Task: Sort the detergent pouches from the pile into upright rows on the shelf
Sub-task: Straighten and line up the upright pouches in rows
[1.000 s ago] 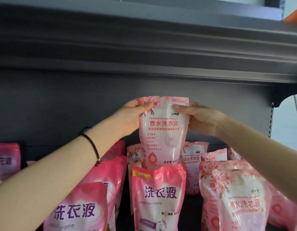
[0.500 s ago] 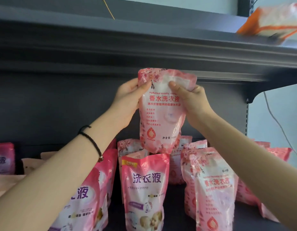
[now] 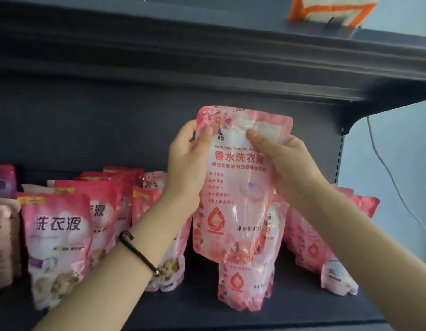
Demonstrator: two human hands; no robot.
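Observation:
A pale pink floral detergent pouch (image 3: 236, 187) hangs upright in the air above the dark shelf (image 3: 183, 309). My left hand (image 3: 185, 168) grips its upper left edge, thumb on the front. My right hand (image 3: 286, 163) pinches its top right part, thumb pressed on the front. Directly below it stands another floral pouch (image 3: 243, 285). A row of darker pink pouches (image 3: 56, 237) stands upright on the shelf to the left. More pink pouches (image 3: 312, 247) stand at the right, partly hidden by my right forearm.
A dark upper shelf (image 3: 207, 58) overhangs the hands. An orange and white package (image 3: 331, 10) lies on top of it at the right. The shelf's right end bracket (image 3: 343, 139) and a grey cable (image 3: 393, 182) on the wall are beyond it.
The held pouch has come lower relative to the upper shelf and sits right of centre. The view has shifted, so the left row of pouches shows more fully.

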